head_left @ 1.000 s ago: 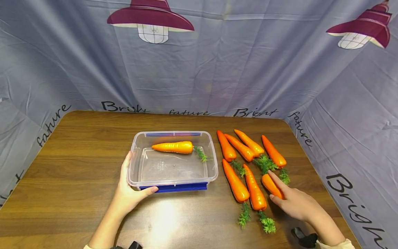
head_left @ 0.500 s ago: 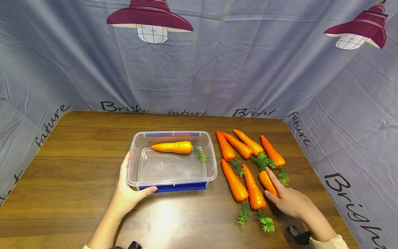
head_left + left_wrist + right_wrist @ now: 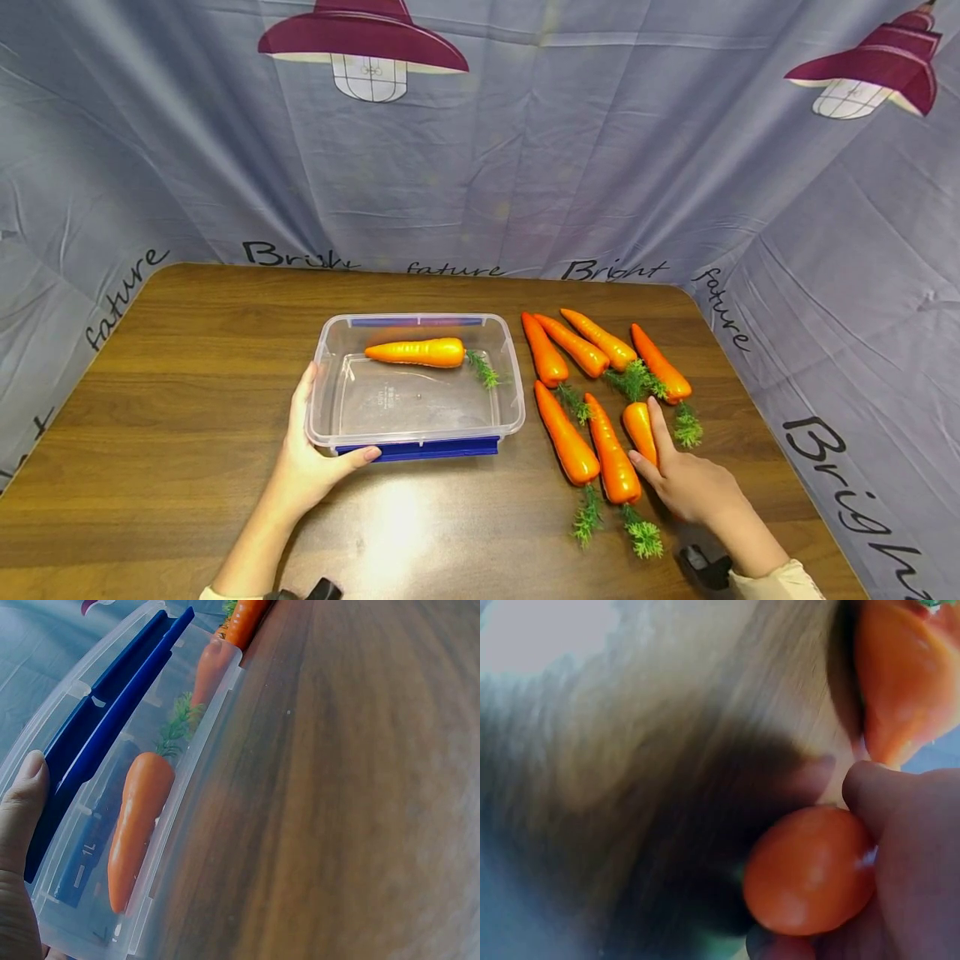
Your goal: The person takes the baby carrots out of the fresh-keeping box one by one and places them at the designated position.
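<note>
My left hand [image 3: 306, 467] holds the near left corner of a clear plastic food container [image 3: 517, 392]. Its thumb lies on the blue latch [image 3: 112, 727], with the fingers along the left wall. Inside the container one toy carrot [image 3: 420, 352] with green leaves lies near the back wall. On the right side of the table my right hand [image 3: 693, 483] grips another carrot [image 3: 640, 429], which lies among the others. In the right wrist view the rounded end of this gripped carrot [image 3: 810, 870] shows between thumb and fingers.
Several more carrots lie around the right hand: a pair to its left [image 3: 615, 454], one behind it [image 3: 660, 364], and a group at the back [image 3: 545, 350]. The wooden table [image 3: 210, 367] ends at a grey-blue curtain [image 3: 480, 167] behind and at the sides.
My right hand has shifted a little left, and the carrot in it has turned more upright in the head view. A back carrot and leaves moved slightly away. The left hand and container stayed still.
</note>
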Motion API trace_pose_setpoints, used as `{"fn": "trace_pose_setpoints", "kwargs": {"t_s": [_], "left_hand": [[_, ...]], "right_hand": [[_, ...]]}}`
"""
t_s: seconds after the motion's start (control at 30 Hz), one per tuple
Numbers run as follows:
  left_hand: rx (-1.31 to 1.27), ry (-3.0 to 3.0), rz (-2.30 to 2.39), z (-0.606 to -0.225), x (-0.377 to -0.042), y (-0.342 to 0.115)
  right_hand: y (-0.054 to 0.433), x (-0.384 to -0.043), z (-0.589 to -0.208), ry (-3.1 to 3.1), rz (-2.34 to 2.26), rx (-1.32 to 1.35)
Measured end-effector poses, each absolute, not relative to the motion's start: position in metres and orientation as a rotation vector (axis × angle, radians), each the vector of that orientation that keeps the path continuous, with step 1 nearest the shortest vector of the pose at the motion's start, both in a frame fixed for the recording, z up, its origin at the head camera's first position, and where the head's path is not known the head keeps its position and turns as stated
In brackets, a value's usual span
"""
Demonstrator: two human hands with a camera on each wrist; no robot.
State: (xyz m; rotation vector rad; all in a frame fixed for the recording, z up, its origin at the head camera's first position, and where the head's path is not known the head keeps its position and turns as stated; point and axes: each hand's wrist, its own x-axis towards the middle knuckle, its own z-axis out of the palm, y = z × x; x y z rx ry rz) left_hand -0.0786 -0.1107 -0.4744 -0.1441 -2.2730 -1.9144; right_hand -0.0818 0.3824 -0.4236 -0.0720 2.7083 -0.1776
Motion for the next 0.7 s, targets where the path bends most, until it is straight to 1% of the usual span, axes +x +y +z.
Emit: {"fn": "trace_pose_setpoints", "kwargs": {"t_s": [0.17, 0.3, 0.5, 0.7], "left_hand": [[-0.12, -2.292, -1.885, -0.473, -0.079, -0.111], [-0.144, -2.28, -1.897, -0.474, -0.079, -0.111], [-0.163, -2.241, -1.952, -0.475, -0.079, -0.11], [-0.169, -2.238, -1.952, -0.474, -0.079, -0.11]], "right_hand": [[0.379, -0.081, -0.424, 2.73, -0.111, -0.052], [0.377, -0.081, -0.415, 2.713, -0.082, -0.031], [0.37, -0.087, -0.386, 2.802, -0.052, -0.055], [0.345, -0.105, -0.352, 2.972, -0.098, -0.22]]}}
